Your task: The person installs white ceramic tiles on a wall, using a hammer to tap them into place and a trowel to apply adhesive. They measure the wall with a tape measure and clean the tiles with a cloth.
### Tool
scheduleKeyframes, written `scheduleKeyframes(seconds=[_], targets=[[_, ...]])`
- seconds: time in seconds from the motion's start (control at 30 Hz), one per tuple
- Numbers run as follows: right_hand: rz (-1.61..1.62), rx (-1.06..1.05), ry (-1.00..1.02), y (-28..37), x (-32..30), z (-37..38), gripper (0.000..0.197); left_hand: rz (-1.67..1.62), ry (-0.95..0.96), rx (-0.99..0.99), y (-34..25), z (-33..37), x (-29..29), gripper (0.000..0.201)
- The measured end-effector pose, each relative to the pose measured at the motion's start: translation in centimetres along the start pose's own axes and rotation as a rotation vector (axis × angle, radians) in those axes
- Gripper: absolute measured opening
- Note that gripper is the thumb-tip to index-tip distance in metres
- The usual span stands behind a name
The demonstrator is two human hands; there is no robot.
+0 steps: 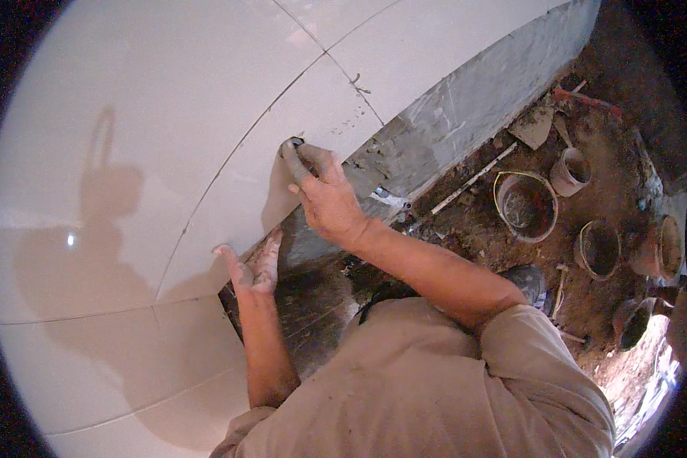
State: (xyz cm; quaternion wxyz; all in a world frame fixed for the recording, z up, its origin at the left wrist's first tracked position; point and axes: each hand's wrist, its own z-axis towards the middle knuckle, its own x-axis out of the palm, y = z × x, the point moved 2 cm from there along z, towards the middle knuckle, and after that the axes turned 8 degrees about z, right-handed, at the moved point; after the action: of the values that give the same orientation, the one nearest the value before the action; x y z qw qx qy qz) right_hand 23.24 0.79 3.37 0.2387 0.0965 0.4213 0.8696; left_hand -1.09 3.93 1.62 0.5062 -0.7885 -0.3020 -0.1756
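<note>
A pale, glossy tile [322, 95] lies under my hands, along the edge of a large tiled surface. My right hand [332, 202] is closed, its fingertips bunched against the tile's face. A small dark spot or piece shows at those fingertips, too small to name. Lower down, my left hand [253, 275] sits at the tile's lower edge with thumb and fingers spread apart. Its thumb lies against the pale face, while the other fingers reach up along the edge. Beside the tile runs a strip of bare grey mortar [450, 99].
On the brown dirt ground to the right stand a round bucket [525, 206] with a yellow rim, a smaller pail [570, 172] and several more buckets. A thin pale rod [473, 179] lies near the wall's foot. Dark joint lines and my shadow cross the tiled surface.
</note>
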Motion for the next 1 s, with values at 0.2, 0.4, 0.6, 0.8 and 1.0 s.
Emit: scheduleKeyframes(seconds=[0.2,0.4,0.6,0.8,1.0], targets=[[0.296,0.081,-0.045,-1.2,-0.7,-0.6,0.047,-0.027,0.036,-0.016,0.4,-0.1,0.8,0.094],[0.984,0.854,0.011,-3.4,-6.8,-4.2,0.027,0.011,0.039,-0.088,-1.2,1.0,-1.3,0.088],[0.615,1.114,-0.341,0.4,-36.4,-15.8,0.028,-0.077,0.086,-0.418,-0.3,-0.7,0.0,0.098],[0.199,0.983,-0.885,8.6,-58.4,-39.2,0.02,0.572,-0.171,-0.309,5.5,2.6,-3.9,0.097],[-0.638,2.036,-1.044,6.2,-61.7,-75.7,0.037,0.872,-0.232,-0.428,18.7,6.0,-5.5,0.097]])
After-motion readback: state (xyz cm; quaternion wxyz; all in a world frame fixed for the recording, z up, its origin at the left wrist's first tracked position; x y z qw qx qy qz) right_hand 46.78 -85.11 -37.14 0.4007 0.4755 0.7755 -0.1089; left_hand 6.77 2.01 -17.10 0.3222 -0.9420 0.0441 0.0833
